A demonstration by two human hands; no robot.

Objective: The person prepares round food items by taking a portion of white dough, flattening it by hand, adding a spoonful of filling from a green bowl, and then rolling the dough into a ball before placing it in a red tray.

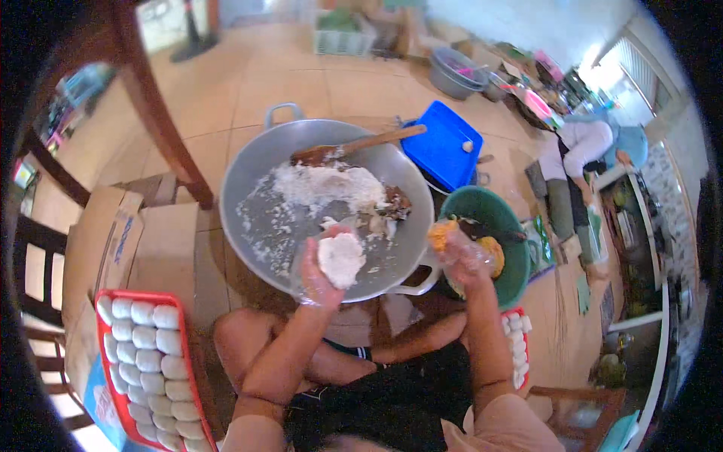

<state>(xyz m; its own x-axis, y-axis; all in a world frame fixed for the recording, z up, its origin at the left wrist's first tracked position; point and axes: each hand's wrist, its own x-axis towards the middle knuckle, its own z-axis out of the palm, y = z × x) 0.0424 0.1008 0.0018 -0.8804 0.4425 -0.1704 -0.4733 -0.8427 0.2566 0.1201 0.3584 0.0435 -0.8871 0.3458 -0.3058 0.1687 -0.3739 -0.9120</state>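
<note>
My left hand (323, 271), in a clear plastic glove, holds a flattened piece of white dough (341, 259) over the near side of a large metal wok (243, 226). White dough or flour and a brown lump lie in the wok, with a wooden spatula (384, 137) across its far rim. My right hand (466, 257), also gloved, grips an orange crumbly lump (442, 234) at the left rim of a green basin (517, 282). More orange filling and a dark utensil handle are in that basin.
A red tray (183, 350) of shaped white dough pieces stands at the left, a smaller red tray (526, 361) at the right. A blue tray (440, 147) lies beyond the basin. Cardboard (161, 243) and a wooden chair are at the left. Another person (576, 152) crouches at the right.
</note>
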